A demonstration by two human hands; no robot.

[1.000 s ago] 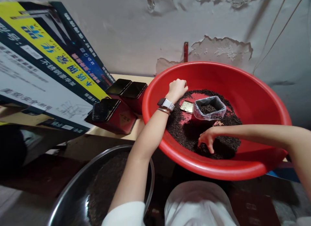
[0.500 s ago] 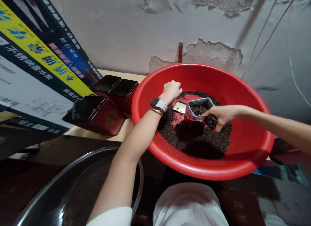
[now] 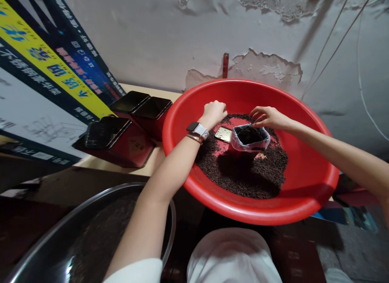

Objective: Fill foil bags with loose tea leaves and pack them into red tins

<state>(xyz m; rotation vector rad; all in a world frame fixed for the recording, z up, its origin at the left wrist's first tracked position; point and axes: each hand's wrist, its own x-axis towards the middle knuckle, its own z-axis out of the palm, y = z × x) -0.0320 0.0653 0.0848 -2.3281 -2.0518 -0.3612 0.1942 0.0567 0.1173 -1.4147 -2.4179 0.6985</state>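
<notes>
A big red plastic basin (image 3: pixel 306 185) holds a heap of dark loose tea leaves (image 3: pixel 243 175). In the middle of the heap stands a small container lined with a clear plastic bag (image 3: pixel 249 137), filled with the same leaves. My left hand (image 3: pixel 214 112), with a watch on the wrist, rests in a fist on the leaves to the left of the container. My right hand (image 3: pixel 266 117) hovers at the bag's far rim, palm down, fingers spread, holding nothing. A small gold-coloured card (image 3: pixel 223 133) lies on the leaves between my left hand and the container.
Three dark red tins with black lids (image 3: pixel 121 133) stand on the wooden table left of the basin. A printed cardboard box (image 3: pixel 45 80) leans at the far left. A steel bowl (image 3: pixel 91 234) with dark leaves sits low in front. A peeling wall is behind.
My right hand scooped leaves from the heap's front, lifted the handful to the bagged container, and now is open over its far rim. The container looks fuller. My left hand stayed put.
</notes>
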